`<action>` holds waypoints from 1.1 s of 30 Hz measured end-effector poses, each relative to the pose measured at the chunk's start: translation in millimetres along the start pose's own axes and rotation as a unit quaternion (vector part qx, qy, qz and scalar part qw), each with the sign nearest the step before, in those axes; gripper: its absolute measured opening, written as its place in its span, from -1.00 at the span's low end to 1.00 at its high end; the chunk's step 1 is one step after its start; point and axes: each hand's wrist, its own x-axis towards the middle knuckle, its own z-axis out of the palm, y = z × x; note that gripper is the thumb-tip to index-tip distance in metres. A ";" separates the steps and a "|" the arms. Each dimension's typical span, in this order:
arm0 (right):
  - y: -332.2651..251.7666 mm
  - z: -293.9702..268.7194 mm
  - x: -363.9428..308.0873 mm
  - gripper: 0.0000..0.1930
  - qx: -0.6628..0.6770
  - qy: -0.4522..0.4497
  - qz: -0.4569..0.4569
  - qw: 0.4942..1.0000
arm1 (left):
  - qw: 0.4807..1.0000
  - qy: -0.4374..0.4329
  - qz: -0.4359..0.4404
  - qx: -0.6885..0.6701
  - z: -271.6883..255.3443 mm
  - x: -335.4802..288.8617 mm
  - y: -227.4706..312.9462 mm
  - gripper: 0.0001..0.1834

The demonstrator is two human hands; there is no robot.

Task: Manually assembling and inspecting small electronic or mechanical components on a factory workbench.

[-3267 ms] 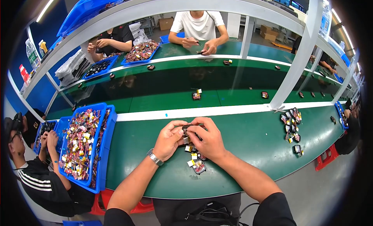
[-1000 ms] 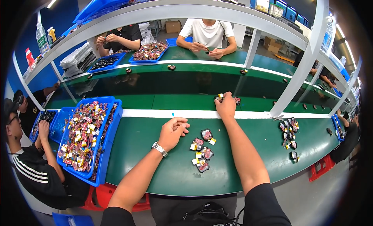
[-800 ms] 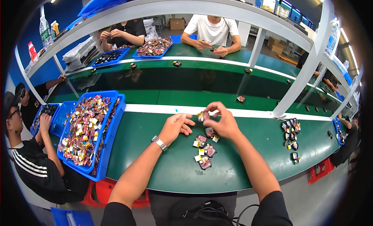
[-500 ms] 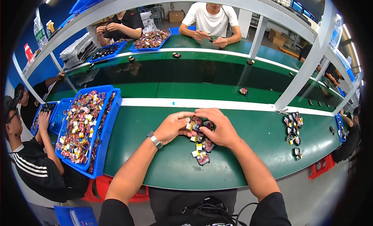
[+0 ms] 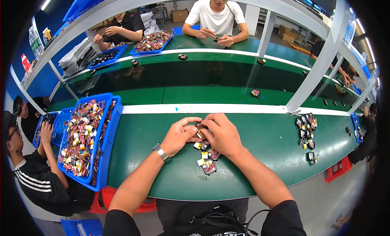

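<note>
While the left hand (image 5: pixel 178 137) and the right hand (image 5: pixel 222 135) meet well to the right of the heaped blue tray (image 5: pixel 103 126), a small module (image 5: pixel 199 131) sits between their fingertips. The left hand grasps it between thumb and curled fingers; the right hand bends over it from the other side, thumb and forefinger gripping its edge. Fingers cover much of the module, so its exact tilt cannot be told. A metal wristwatch (image 5: pixel 161 152) circles the left wrist, nearer to the tray than the fingertips are.

Also to the right of the tray, a loose pile (image 5: pixel 209 167) of similar modules, with clear cases and yellow-and-white tabs, lies on the green surface (image 5: pixel 138 154), partly under the right hand. Farther right from the tray, beyond both hands, is a longer cluster (image 5: pixel 305 132) of modules, and a lone module (image 5: pixel 311 158) lies just beside its near end.

From beside the tray's far right corner, a white strip (image 5: pixel 227 109) runs rightward, with a bright blue scrap (image 5: pixel 176 109) on it. Past that strip, well to the right of the tray, a red-and-black module (image 5: pixel 255 92) rests on a green lane (image 5: pixel 203 98).

Left of the tray sits a person in a striped black top (image 5: pixel 44 187). Far beyond the tray and to its right, a person in a white shirt (image 5: pixel 217 20) handles a small dark object (image 5: pixel 215 40).
</note>
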 end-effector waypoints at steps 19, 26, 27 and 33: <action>10.0 -0.7 1.0 -0.92 0.121 -0.079 0.066 0.987 | 0.998 -0.024 0.021 0.054 -1.2 -1.0 1.4 -0.60; 12.5 -7.3 -1.5 -0.92 0.173 -0.116 0.074 0.975 | 0.999 -0.037 -0.006 0.020 -1.5 -2.4 0.3 -0.62; 11.3 -9.0 -1.1 -0.92 0.184 -0.129 0.079 0.971 | 0.999 -0.045 -0.010 0.010 -2.2 -2.3 0.0 -0.64; 9.6 -10.6 -1.8 -0.91 0.208 -0.136 0.071 0.966 | 0.998 -0.060 -0.026 -0.006 -7.5 -1.7 -1.9 -0.66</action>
